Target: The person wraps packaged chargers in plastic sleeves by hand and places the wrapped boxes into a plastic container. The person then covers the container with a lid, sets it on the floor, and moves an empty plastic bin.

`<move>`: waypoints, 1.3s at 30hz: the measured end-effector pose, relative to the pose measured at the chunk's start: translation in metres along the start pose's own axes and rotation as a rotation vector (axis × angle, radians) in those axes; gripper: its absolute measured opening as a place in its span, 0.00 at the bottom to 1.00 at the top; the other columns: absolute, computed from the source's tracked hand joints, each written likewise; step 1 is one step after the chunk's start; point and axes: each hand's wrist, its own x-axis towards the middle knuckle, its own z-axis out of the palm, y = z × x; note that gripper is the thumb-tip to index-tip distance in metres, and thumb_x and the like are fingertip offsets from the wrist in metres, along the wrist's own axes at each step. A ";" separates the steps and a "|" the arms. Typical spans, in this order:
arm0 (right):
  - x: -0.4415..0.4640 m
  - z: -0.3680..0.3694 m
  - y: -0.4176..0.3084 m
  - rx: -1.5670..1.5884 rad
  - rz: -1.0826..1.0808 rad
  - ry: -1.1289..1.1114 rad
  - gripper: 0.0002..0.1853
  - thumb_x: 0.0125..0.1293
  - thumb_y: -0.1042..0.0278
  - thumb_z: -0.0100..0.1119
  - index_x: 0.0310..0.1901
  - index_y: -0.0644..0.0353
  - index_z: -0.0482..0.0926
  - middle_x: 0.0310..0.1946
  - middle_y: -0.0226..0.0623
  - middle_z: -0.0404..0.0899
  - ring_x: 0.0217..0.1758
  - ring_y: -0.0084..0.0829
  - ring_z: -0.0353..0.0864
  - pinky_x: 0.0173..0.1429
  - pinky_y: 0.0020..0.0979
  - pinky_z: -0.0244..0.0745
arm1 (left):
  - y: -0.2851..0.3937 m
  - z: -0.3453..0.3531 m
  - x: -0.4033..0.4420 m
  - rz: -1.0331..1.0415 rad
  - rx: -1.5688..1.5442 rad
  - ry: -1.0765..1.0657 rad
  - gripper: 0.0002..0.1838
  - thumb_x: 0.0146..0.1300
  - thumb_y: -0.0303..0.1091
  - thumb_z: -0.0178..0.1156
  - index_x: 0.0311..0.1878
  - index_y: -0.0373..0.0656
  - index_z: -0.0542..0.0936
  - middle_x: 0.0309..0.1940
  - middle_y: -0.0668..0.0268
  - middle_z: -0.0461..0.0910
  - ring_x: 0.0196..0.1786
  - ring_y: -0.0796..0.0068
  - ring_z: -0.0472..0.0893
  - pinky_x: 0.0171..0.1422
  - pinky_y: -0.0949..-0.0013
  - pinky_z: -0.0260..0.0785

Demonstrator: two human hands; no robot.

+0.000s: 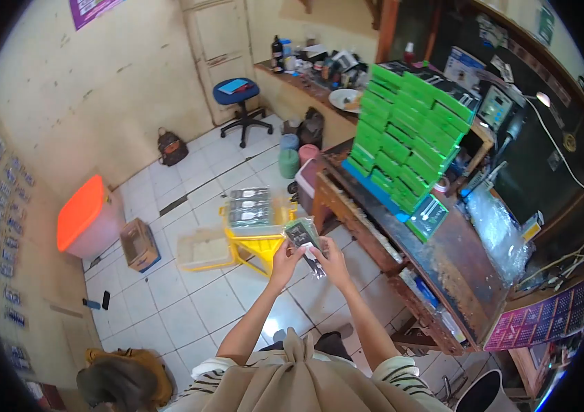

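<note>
In front of my body, both hands hold a small clear plastic packet (301, 234) with a dark printed card or box inside. My left hand (285, 264) grips its lower left edge, fingers closed. My right hand (332, 262) is closed on its lower right side, and a small white patch shows between the hands. Just beyond, a yellow stool (259, 253) bears a clear tray with stacked dark packets (249, 208). What exactly is inside the held packet is too small to read.
Right of me stands a worn wooden workbench (453, 275) carrying stacked green boxes (409, 130) and clear plastic bags (498, 230). A clear bin (203, 248), a cardboard box (139, 245) and an orange-lidded container (86, 216) sit on the tiled floor. A blue stool (236, 91) stands farther back.
</note>
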 end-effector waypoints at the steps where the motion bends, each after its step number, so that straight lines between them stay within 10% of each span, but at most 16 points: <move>1: -0.001 0.014 0.002 0.014 0.034 -0.065 0.17 0.59 0.62 0.58 0.45 0.63 0.71 0.40 0.40 0.73 0.44 0.27 0.73 0.49 0.30 0.68 | -0.009 -0.019 -0.001 -0.012 -0.054 0.065 0.21 0.57 0.35 0.61 0.52 0.36 0.70 0.42 0.63 0.77 0.39 0.79 0.76 0.43 0.75 0.69; 13: 0.040 0.115 0.022 0.173 0.225 -0.156 0.28 0.58 0.63 0.59 0.58 0.58 0.58 0.52 0.44 0.64 0.56 0.35 0.67 0.53 0.35 0.69 | -0.023 -0.120 0.027 -0.066 -0.352 0.339 0.16 0.60 0.34 0.58 0.48 0.40 0.69 0.42 0.66 0.74 0.45 0.76 0.75 0.51 0.70 0.70; 17: 0.075 0.123 0.021 0.542 0.564 -0.339 0.26 0.61 0.67 0.55 0.58 0.57 0.55 0.50 0.41 0.66 0.51 0.31 0.71 0.46 0.36 0.75 | -0.054 -0.128 0.065 -0.171 -0.429 0.496 0.23 0.57 0.32 0.60 0.53 0.46 0.61 0.47 0.64 0.70 0.47 0.73 0.73 0.51 0.67 0.71; 24: 0.158 0.161 0.079 0.542 0.424 -0.286 0.22 0.62 0.69 0.55 0.54 0.57 0.59 0.47 0.41 0.69 0.48 0.31 0.73 0.41 0.34 0.78 | -0.051 -0.134 0.120 -0.093 -0.434 0.628 0.48 0.54 0.26 0.62 0.63 0.61 0.35 0.57 0.56 0.58 0.52 0.68 0.68 0.47 0.63 0.73; 29: 0.201 0.184 0.095 0.472 0.437 -0.203 0.24 0.58 0.69 0.60 0.52 0.62 0.60 0.45 0.42 0.72 0.44 0.32 0.76 0.43 0.31 0.78 | -0.081 -0.156 0.164 -0.128 -0.316 0.601 0.47 0.54 0.24 0.62 0.64 0.61 0.37 0.58 0.54 0.56 0.53 0.68 0.67 0.44 0.64 0.74; 39: 0.250 0.216 0.165 0.011 0.377 -0.117 0.25 0.52 0.67 0.66 0.49 0.65 0.67 0.37 0.37 0.74 0.38 0.25 0.74 0.42 0.25 0.72 | -0.133 -0.193 0.215 -0.213 -0.029 0.599 0.42 0.53 0.29 0.63 0.63 0.43 0.43 0.34 0.57 0.76 0.33 0.70 0.77 0.37 0.69 0.70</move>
